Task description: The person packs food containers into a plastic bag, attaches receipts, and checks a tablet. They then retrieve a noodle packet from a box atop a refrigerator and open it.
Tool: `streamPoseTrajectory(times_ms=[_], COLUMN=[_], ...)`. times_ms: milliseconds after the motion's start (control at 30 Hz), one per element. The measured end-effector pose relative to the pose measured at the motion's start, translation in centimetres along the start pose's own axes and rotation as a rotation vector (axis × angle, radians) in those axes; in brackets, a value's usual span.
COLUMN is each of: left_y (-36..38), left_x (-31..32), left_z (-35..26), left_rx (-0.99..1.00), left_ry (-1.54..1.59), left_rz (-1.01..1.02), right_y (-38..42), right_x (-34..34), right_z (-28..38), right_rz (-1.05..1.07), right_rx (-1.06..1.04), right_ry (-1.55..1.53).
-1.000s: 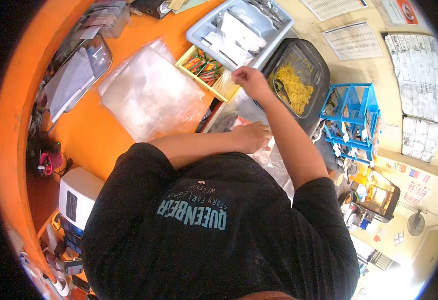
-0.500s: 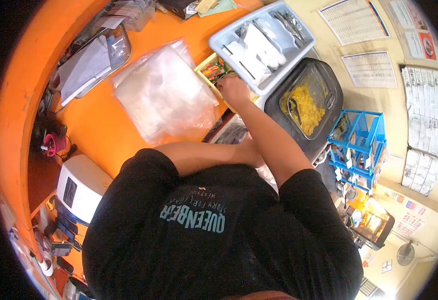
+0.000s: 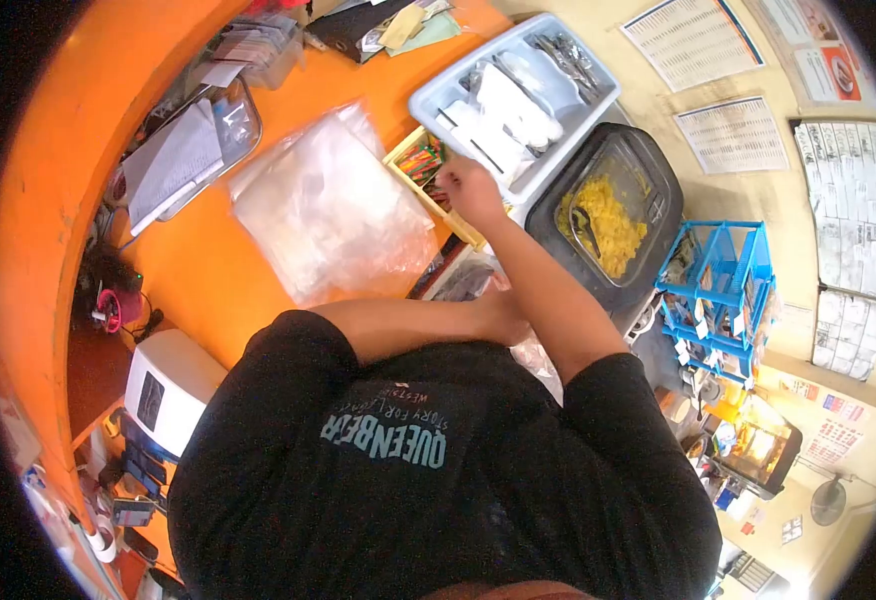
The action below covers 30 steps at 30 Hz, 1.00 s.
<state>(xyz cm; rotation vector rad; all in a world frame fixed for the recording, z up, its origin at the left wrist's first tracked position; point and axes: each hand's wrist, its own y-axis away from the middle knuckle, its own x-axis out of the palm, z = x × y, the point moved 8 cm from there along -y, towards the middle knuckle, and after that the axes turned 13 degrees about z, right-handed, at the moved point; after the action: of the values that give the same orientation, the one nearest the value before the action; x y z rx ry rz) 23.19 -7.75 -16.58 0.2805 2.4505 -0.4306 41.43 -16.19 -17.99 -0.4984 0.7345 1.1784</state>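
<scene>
My right hand (image 3: 470, 190) is at the edge of a yellow box (image 3: 470, 234) with its fingers curled together; anything between them is too small to make out. Thin red and green items (image 3: 421, 162) lie in that box, left of the fingers. Nearer my body, my left hand (image 3: 503, 314) is partly behind my right forearm, its fingers hidden. Clear plastic (image 3: 536, 358) shows just below it. A stack of clear plastic bags (image 3: 330, 205) lies on the orange table (image 3: 180, 262), left of the yellow box.
A light-blue divided tray (image 3: 432, 98) holds white and dark wrapped items. Beside it is a black-rimmed container (image 3: 613, 215) of yellow food with a utensil. Blue racks (image 3: 723, 265) stand at right; a white machine (image 3: 173, 390) and a paper-covered tray (image 3: 251, 130) are at left.
My right hand has lifted slightly out of the yellow box, and more of the red and green items shows. The view has shifted a little. My left hand stays near the same place.
</scene>
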Motion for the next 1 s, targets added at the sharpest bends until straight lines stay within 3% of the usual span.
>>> streamPoseTrajectory(times_ms=[33, 100, 133, 200, 233, 367, 433, 500, 600, 667, 700, 733, 833, 1000], left_y=[-0.3, -0.2, -0.7, -0.7, -1.0, -0.8, -0.6, 0.1, 0.8, 1.1, 1.3, 1.5, 2.2, 2.2], left_x=[-0.5, -3.0, -2.4, -0.3, 0.1, -1.4, -1.9, -1.6, -2.5, -4.2, -5.5, -5.5, -5.4, -6.7], left_z=[-0.3, -1.9, -3.0, -3.7, -3.5, -5.0, -4.9, -4.2, -4.1, -4.8, -6.2, -6.2, -6.4, -9.3], left_rx=[0.016, 0.102, 0.133, 0.222, 0.203, 0.200, 0.227, 0.287, 0.373, 0.419, 0.524, 0.506, 0.455, 0.604], left_ry=[0.019, 0.216, 0.043, -0.312, -0.408, -0.387, -0.395, -0.378, -0.335, -0.317, -0.289, -0.306, -0.396, -0.468], left_rz=[-0.004, -0.145, 0.064, 0.484, 0.445, 0.653, 0.701, 0.624, 0.588, 0.510, 0.368, 0.390, 0.446, 0.228], right_y=[0.7, 2.6, 4.7, 8.4, 10.3, 18.2, 22.0, 25.5, 29.1, 30.6, 31.0, 31.0, 30.9, 30.3], right_x=[-1.6, -3.0, -4.7, -7.8, -9.2, -11.9, -11.6, -10.3, -6.9, -4.8, -3.7, -2.9, -1.7, -1.0], right_z=[-0.3, -3.0, -1.2, 0.2, 1.1, 1.6, 0.9, -0.1, -0.5, -0.2, 0.2, 0.4, 0.0, -2.1], right_rz=[-0.069, -0.004, -0.019, -0.054, -0.078, -0.218, -0.324, -0.391, -0.367, -0.354, -0.338, -0.321, -0.322, -0.266], right_rx=[0.053, 0.261, 0.349, 0.266, 0.233, 0.156, 0.234, 0.286, 0.352, 0.447, 0.490, 0.529, 0.551, 0.505], right_ry=[-0.178, -0.842, -1.214, -1.458, -1.513, -1.554, -1.535, -1.524, -1.567, -1.585, -1.580, -1.570, -1.387, -1.281])
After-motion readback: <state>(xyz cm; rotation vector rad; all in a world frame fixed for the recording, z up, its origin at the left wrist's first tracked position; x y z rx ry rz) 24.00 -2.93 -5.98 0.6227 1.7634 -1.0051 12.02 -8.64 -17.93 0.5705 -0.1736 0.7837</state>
